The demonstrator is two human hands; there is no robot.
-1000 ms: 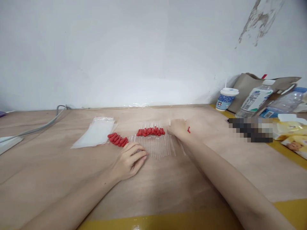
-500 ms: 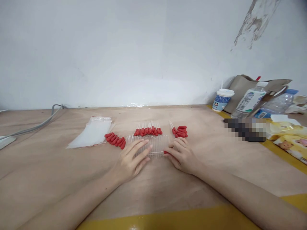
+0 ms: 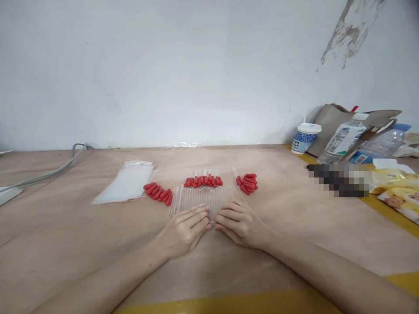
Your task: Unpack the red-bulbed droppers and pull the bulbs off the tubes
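Note:
A row of thin clear glass dropper tubes (image 3: 196,198) lies side by side on the brown-covered table. My left hand (image 3: 185,229) has its fingers together over the near ends, left of the middle. Close beside it, my right hand (image 3: 240,222) rests on the near ends from the right, fingers bent and thumb low. Both hands hide part of the row. Behind it lie several tubes with red rubber bulbs (image 3: 203,180). Loose red bulbs (image 3: 159,193) sit to the left. To the right is a small pile of red bulbs (image 3: 248,183), with a few thin tubes beside it.
Clear plastic bags (image 3: 126,181) lie left of the bulbs. A grey cable (image 3: 62,168) runs along the far left. At the right stand a paper cup (image 3: 304,138), a plastic bottle (image 3: 343,137), a grey bag (image 3: 322,126) and a yellow tissue pack (image 3: 397,179). A wall rises behind.
Both hands have moved nearer to me and closer together along the tubes' near ends. The red bulb seen at my right fingertips no longer shows there. More of the row is uncovered.

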